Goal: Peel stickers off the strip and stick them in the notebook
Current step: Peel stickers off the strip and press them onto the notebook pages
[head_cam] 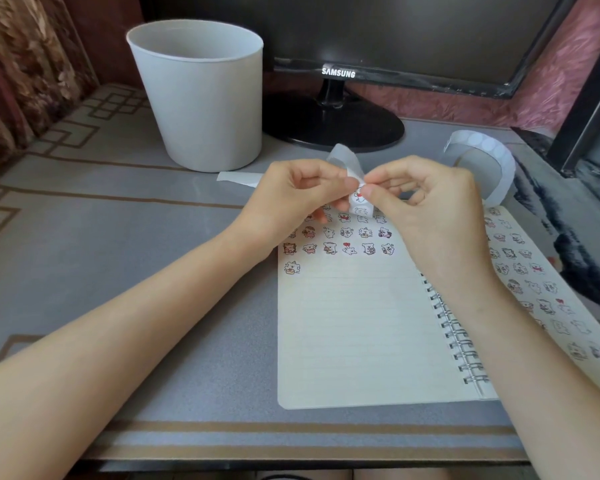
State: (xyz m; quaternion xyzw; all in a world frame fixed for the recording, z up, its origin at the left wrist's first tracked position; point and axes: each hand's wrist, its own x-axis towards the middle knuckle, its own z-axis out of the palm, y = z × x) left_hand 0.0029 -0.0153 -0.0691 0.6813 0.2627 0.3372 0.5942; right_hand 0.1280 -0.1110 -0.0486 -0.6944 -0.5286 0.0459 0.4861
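An open spiral notebook (354, 334) lies on the desk, its left page carrying rows of small cartoon stickers (347, 242) near the top. Above that page my left hand (298, 195) pinches the white sticker strip (343, 161), which curls up behind my fingers. My right hand (426, 202) pinches a sticker (358, 198) on the strip's hanging end, thumb against it. The strip loops away to the right (482, 147) over the desk. The notebook's right page (541, 299) also holds several stickers and is partly hidden by my right forearm.
A white plastic bin (201, 98) stands at the back left of the grey desk mat (118, 237). A black monitor's stand (333, 123) is behind my hands. A loose end of empty backing strip (239, 177) lies flat beside the bin. A dark frame (589, 116) borders the right.
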